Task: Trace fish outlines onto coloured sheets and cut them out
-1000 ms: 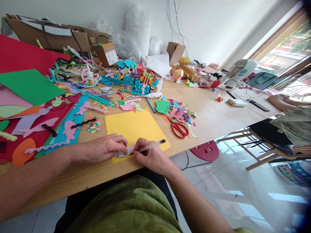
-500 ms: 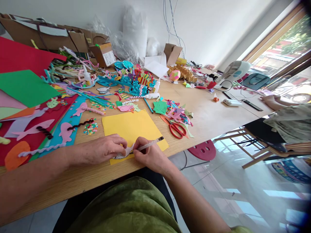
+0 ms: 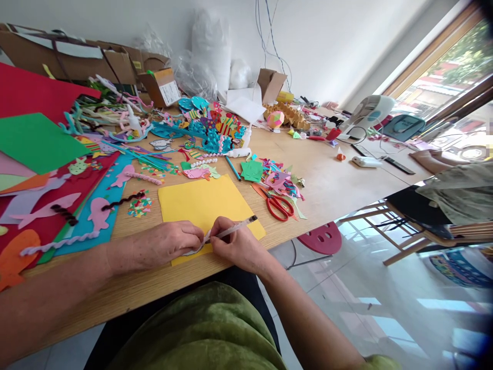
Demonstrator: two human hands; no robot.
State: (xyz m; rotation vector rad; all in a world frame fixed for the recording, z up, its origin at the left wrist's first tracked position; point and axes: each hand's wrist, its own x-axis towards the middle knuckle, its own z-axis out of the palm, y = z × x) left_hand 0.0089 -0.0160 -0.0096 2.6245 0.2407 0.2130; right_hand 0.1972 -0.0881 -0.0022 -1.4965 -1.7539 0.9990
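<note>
My right hand [image 3: 236, 247] is closed round a clear-barrelled pen [image 3: 236, 226] with a black end, its tip low by a small white paper cutout [image 3: 201, 245]. With bent fingers pressed together, my left hand [image 3: 169, 241] holds this cutout down on a yellow sheet of paper [image 3: 200, 198]. The cutout is mostly hidden under the left fingers, so its full outline cannot be made out. The yellow sheet lies near the front edge of the wooden table.
Red-handled scissors [image 3: 279, 206] lie right of the sheet, beside paper scraps [image 3: 283, 180]. Coloured sheets [image 3: 42, 141] and paper fish [image 3: 99, 213] cover the left side. Glue bottles [image 3: 238, 152] and pipe cleaners stand farther back. Another person's arm [image 3: 435, 160] rests at the far right.
My left hand has shifted slightly right and covers more of the white cutout. My right hand and the pen have barely moved. The whole view has shifted a little.
</note>
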